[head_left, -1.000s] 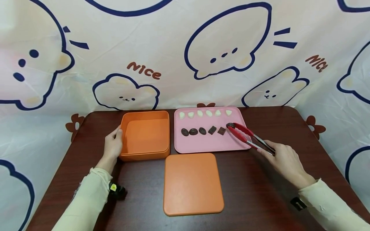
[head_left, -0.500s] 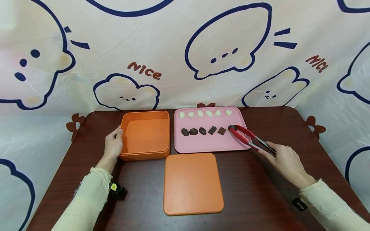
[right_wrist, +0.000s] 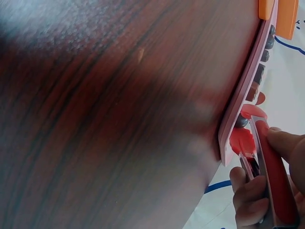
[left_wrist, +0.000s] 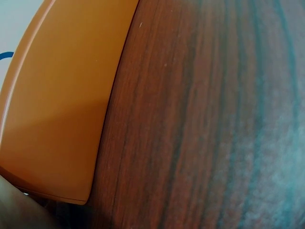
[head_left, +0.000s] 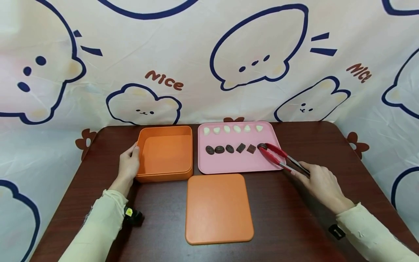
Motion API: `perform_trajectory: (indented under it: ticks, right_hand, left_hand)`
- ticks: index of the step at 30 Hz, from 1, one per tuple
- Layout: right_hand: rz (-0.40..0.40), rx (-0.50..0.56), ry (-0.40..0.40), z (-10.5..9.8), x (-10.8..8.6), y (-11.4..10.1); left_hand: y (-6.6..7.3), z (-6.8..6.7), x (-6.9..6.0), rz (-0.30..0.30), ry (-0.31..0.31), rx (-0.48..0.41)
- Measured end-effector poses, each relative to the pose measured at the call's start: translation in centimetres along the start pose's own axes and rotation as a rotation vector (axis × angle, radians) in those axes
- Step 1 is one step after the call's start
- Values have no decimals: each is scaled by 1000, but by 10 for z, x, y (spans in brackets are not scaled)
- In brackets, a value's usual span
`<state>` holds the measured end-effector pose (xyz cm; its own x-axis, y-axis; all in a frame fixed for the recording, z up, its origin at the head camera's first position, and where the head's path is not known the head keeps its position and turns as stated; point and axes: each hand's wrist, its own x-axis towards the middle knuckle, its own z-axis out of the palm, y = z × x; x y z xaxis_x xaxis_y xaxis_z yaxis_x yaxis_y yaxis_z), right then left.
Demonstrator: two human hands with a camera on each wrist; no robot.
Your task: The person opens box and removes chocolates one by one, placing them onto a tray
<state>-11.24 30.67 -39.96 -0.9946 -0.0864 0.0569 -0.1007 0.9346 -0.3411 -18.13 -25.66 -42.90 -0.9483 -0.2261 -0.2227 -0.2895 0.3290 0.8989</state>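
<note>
My right hand (head_left: 325, 183) grips red-and-steel tongs (head_left: 278, 156) over the right part of a pink tray (head_left: 226, 164). Between the red tips is a dark oval chocolate (head_left: 262, 146); whether it touches the tray I cannot tell. To its left, several dark chocolates (head_left: 230, 149) lie in a row, the last two square. A row of white pieces (head_left: 237, 128) runs along the tray's far side. My left hand (head_left: 128, 164) holds the left wall of an orange box (head_left: 165, 154), thumb at the rim; its other fingers are mostly hidden.
A flat orange lid (head_left: 219, 209) lies on the dark wooden table (head_left: 157, 225), in front of the box and tray. A patterned cloth (head_left: 196, 72) hangs behind and at both sides. The box stands just left of the tray.
The tongs and the chocolate between their tips have shifted slightly toward me, to about the level of the dark row. My left hand and the box have stayed in place.
</note>
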Motion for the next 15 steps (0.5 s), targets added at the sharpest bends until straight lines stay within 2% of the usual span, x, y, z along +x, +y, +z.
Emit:
perform_trajectory:
  ticks: [15]
  right_hand:
    - [37,-28,-11,-3,3,-1]
  left_hand:
    - [1,-1,0,-6,-5,3]
